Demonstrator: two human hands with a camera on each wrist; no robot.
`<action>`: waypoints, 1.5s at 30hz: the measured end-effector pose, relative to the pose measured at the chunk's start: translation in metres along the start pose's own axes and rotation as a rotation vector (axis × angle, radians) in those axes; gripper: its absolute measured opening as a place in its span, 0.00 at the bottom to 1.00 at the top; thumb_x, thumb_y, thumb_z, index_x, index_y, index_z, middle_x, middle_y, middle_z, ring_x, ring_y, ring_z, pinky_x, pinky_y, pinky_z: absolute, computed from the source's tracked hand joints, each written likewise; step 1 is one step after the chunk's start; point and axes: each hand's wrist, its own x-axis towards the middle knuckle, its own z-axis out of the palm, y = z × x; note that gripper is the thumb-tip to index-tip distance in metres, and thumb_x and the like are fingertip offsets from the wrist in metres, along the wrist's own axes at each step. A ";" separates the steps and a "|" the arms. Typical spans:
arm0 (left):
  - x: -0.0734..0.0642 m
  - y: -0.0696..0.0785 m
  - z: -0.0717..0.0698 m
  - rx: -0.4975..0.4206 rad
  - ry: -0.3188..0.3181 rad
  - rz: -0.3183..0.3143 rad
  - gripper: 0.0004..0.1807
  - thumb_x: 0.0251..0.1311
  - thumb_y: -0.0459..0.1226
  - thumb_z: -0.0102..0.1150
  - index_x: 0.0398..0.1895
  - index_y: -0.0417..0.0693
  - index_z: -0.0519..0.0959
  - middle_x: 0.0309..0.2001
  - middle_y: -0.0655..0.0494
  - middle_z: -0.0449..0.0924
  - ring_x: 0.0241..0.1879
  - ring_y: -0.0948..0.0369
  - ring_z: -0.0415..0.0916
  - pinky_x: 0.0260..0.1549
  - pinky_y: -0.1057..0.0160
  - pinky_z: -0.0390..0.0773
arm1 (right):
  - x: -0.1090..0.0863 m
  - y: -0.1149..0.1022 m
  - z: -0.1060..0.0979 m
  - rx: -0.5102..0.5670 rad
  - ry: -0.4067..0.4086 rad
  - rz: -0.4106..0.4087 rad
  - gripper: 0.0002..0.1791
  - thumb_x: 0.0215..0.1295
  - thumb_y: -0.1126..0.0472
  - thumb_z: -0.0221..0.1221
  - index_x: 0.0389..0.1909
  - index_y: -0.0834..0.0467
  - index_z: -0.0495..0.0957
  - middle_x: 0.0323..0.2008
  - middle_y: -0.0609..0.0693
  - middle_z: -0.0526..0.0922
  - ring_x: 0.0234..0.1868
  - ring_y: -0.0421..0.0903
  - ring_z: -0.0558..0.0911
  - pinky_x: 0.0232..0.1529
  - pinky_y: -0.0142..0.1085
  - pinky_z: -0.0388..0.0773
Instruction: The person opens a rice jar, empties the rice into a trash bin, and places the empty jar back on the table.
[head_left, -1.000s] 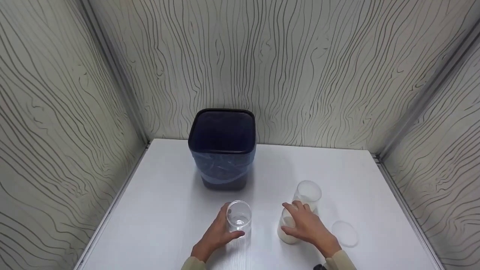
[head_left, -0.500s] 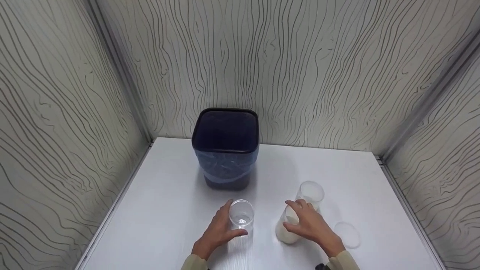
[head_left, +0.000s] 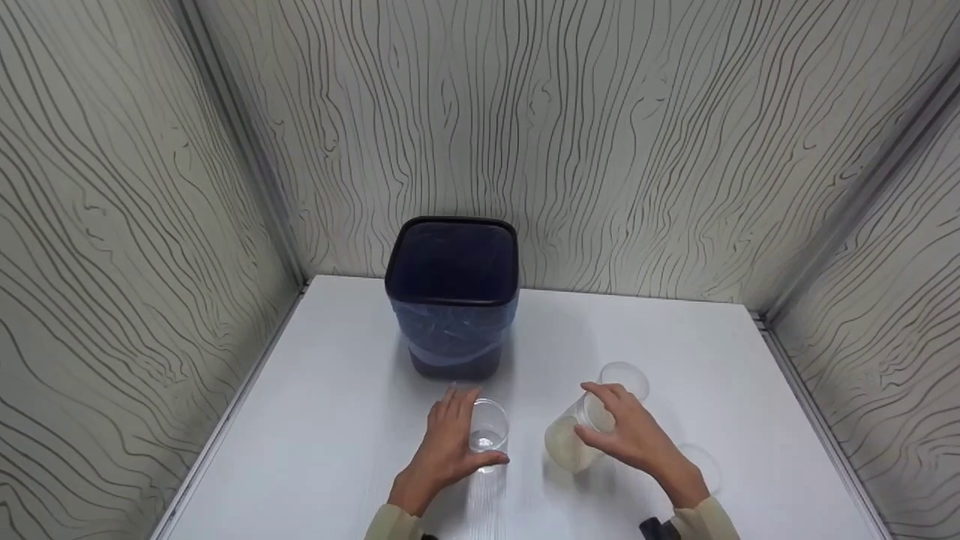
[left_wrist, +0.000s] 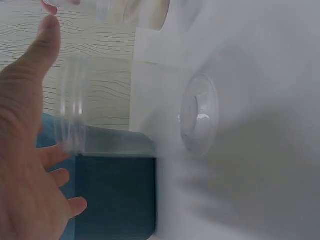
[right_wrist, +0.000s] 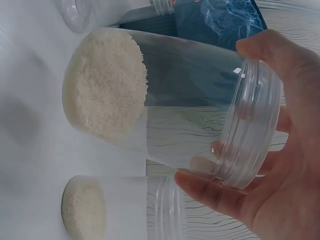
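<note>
My right hand (head_left: 630, 435) grips a clear plastic jar (head_left: 574, 442) by its threaded neck, thumb on one side and fingers on the other. The jar is tilted, and the rice (right_wrist: 107, 82) inside has slid to one side at the bottom. My left hand (head_left: 448, 442) reaches around the neck of an empty clear jar (left_wrist: 110, 107) standing upright on the table. In the left wrist view its thumb (left_wrist: 42, 45) is apart from that jar, while a fingertip overlaps the neck's edge. Behind my right hand stands another rice jar (right_wrist: 85, 210), upright.
A dark blue bin (head_left: 452, 330) with a blue bag liner stands at the back of the white table (head_left: 330, 420). A clear round lid (head_left: 701, 469) lies to the right, partly behind my right wrist. Wood-patterned walls (head_left: 480, 112) enclose the back and sides.
My right hand has tilted the rice jar further, its rim swinging right, and the rice has shifted. My left hand has moved slightly right and away from me around the empty jar, which stays put.
</note>
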 end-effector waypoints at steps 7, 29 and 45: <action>0.007 0.015 -0.011 0.013 0.038 0.077 0.60 0.38 0.69 0.68 0.71 0.46 0.60 0.67 0.46 0.67 0.72 0.41 0.57 0.64 0.38 0.64 | 0.002 -0.011 -0.009 0.041 0.014 0.000 0.35 0.55 0.46 0.68 0.64 0.53 0.72 0.55 0.51 0.77 0.48 0.50 0.81 0.44 0.44 0.81; 0.022 0.075 -0.013 -0.018 0.002 0.241 0.62 0.40 0.72 0.64 0.75 0.55 0.51 0.72 0.55 0.61 0.74 0.50 0.58 0.65 0.42 0.67 | -0.002 -0.057 -0.030 0.142 0.141 -0.190 0.37 0.50 0.56 0.71 0.64 0.49 0.72 0.55 0.47 0.77 0.48 0.44 0.80 0.40 0.35 0.83; 0.024 0.077 -0.016 -0.139 0.079 0.434 0.57 0.45 0.60 0.71 0.74 0.49 0.52 0.62 0.54 0.71 0.55 0.63 0.73 0.54 0.66 0.77 | -0.007 -0.078 -0.046 0.151 -0.007 -0.418 0.37 0.56 0.51 0.70 0.67 0.46 0.67 0.61 0.44 0.71 0.54 0.44 0.75 0.44 0.36 0.82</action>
